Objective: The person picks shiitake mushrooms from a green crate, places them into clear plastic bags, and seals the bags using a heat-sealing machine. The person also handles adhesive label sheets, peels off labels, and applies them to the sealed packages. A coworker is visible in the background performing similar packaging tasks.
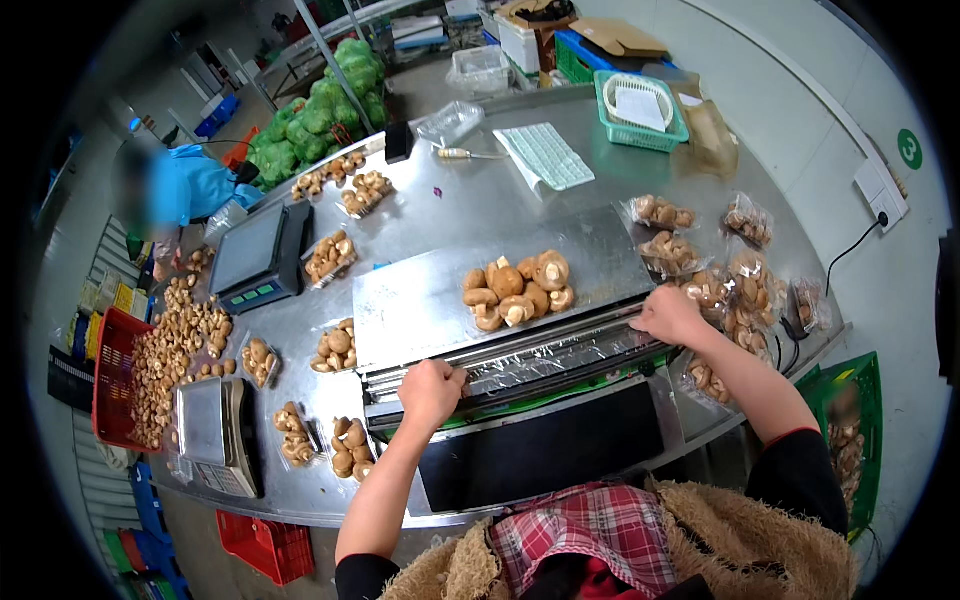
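A film-wrapping machine with long metal rollers lies before me on the steel table. Clear plastic film stretches along its front. My left hand pinches the film's edge near the left end, and my right hand pinches it near the right end. Just beyond the rollers, a heap of brown mushrooms sits on the machine's flat metal plate; any tray beneath the heap is hidden. Below the film is a black flat panel.
Wrapped mushroom packs crowd the right side. Unwrapped mushroom trays, two weighing scales and loose mushrooms spilling from a red crate stand left. A co-worker in blue is at the far left. Farther back is a green basket.
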